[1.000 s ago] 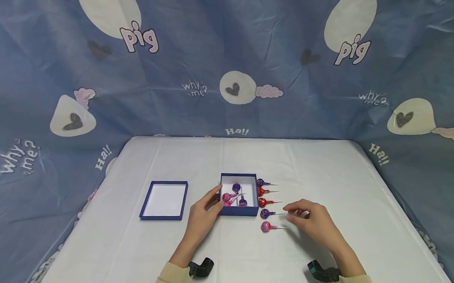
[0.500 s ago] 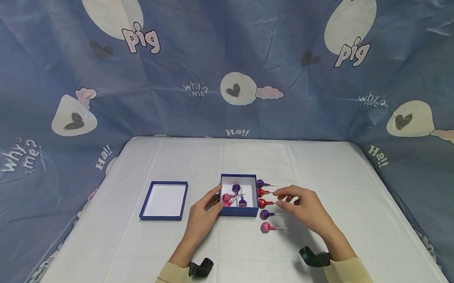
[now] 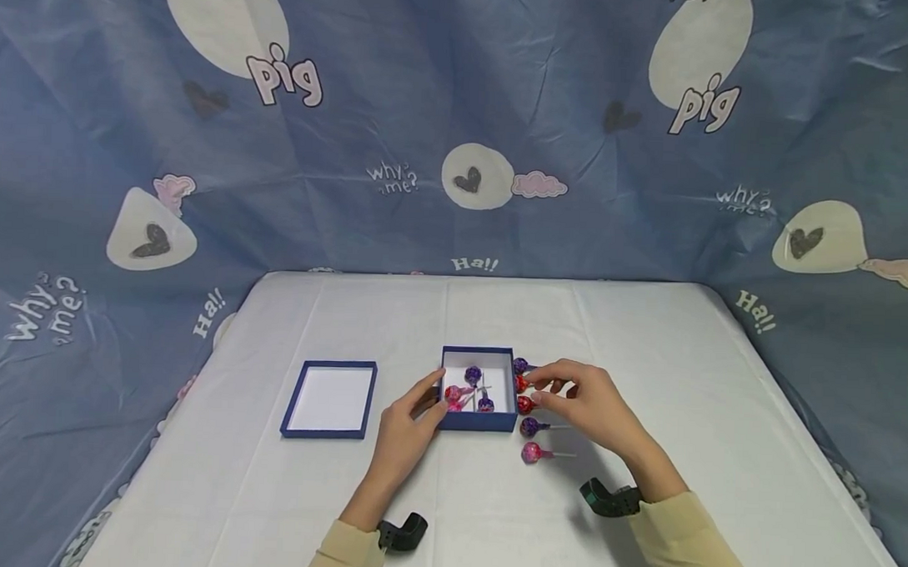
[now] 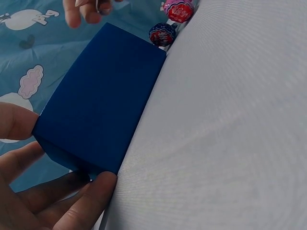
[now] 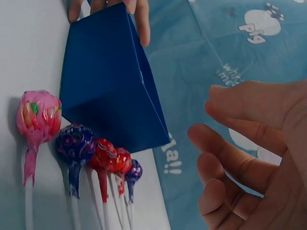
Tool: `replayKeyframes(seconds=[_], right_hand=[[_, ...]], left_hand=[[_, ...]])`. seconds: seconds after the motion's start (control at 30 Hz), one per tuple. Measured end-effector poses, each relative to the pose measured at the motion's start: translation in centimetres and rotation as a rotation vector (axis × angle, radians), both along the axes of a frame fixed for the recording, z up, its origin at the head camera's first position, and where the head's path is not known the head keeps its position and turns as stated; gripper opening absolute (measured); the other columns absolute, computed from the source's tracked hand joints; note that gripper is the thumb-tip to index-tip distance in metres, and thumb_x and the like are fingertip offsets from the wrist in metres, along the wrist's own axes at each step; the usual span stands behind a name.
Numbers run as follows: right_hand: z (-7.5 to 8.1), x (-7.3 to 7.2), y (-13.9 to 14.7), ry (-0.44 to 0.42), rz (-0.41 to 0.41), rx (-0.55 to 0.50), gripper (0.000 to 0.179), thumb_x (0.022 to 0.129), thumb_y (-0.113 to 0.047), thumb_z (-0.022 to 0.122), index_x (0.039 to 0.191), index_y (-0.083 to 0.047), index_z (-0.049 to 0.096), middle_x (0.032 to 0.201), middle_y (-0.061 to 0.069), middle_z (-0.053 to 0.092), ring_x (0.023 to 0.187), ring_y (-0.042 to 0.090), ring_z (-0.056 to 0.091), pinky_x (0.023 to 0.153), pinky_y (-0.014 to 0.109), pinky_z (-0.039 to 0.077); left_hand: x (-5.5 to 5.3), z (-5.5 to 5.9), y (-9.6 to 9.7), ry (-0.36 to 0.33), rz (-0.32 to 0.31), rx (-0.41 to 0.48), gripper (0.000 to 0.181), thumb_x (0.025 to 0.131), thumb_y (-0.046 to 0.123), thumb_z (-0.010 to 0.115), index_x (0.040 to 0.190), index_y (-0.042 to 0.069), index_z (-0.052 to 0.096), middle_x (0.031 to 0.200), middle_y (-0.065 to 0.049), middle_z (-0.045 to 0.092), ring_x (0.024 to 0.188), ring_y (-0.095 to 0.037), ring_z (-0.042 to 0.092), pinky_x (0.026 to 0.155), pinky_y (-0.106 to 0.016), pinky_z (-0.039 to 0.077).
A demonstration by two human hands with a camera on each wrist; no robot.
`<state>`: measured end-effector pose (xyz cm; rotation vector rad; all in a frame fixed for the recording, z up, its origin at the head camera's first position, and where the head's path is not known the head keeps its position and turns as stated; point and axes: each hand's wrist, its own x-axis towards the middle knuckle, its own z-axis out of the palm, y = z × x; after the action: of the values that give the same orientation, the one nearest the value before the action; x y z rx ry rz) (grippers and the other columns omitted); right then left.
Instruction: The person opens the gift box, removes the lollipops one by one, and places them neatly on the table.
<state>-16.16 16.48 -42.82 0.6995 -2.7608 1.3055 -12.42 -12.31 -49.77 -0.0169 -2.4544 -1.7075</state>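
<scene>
Your right hand (image 3: 583, 399): moved closer to the box (image 3: 477, 422); grip empty, thumb and fingers parted, so no lollipop (image 3: 531, 453) is lifted. Your left hand (image 3: 406, 429): holding the box's left side. Lollipops: five beside it on the tabletop (image 3: 476, 501), others inside.

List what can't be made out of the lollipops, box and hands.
Head view: sticks of the two red lollipops, mostly hidden by the right hand.
Head view: exact count of overlapping pink lollipops in the box, too small to separate.
Both wrist views: contents of the box, hidden by its walls.
Left wrist view: most of the right hand, past the top edge.
Right wrist view: most of the left hand, past the top edge.
</scene>
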Motion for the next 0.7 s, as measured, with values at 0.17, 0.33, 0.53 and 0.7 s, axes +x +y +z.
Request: replayKeyframes(seconds=[0.17,0.33,0.53,0.7], right_hand=[[0.2,-0.6,-1.1,-0.008,0.030,0.007,0.021,0.090,-0.019,0.077,0.110,-0.026,0.077,0.101,-0.012,0.071,0.087,0.012,0.060,0.070,0.033,0.051],[0.5,-1.3,-2.4,0.005,0.067,0.005,0.022,0.092,-0.020,0.075,0.109,-0.034,0.075,0.099,-0.014,0.070,0.084,0.009,0.061,0.067,0.032,0.052],[0.8,-1.8,-3.8,0.021,0.126,0.019,0.023,0.091,-0.019,0.076,0.110,-0.031,0.074,0.093,-0.015,0.067,0.077,0.012,0.061,0.061,0.030,0.054],[0.8,-2.5,-5.2,0.034,0.171,0.060,0.024,0.090,-0.020,0.077,0.111,-0.031,0.075,0.095,-0.015,0.067,0.077,0.012,0.059,0.058,0.029,0.053]], left_hand=[[0.0,0.1,0.0,-0.013,-0.006,0.015,0.047,0.096,0.022,0.068,0.142,0.031,0.060,0.134,-0.011,0.063,0.122,-0.029,0.061,0.075,-0.030,0.061],[-0.1,0.0,0.0,-0.009,0.000,0.013,0.047,0.096,0.022,0.068,0.141,0.033,0.060,0.133,-0.010,0.064,0.121,-0.028,0.062,0.078,-0.031,0.061],[-0.1,-0.1,0.1,-0.008,-0.002,0.026,0.047,0.096,0.020,0.068,0.141,0.033,0.060,0.134,-0.011,0.063,0.123,-0.031,0.060,0.079,-0.033,0.061],[-0.1,-0.2,0.0,-0.013,-0.010,0.040,0.046,0.097,0.019,0.067,0.141,0.030,0.060,0.134,-0.012,0.063,0.124,-0.033,0.059,0.073,-0.029,0.061]])
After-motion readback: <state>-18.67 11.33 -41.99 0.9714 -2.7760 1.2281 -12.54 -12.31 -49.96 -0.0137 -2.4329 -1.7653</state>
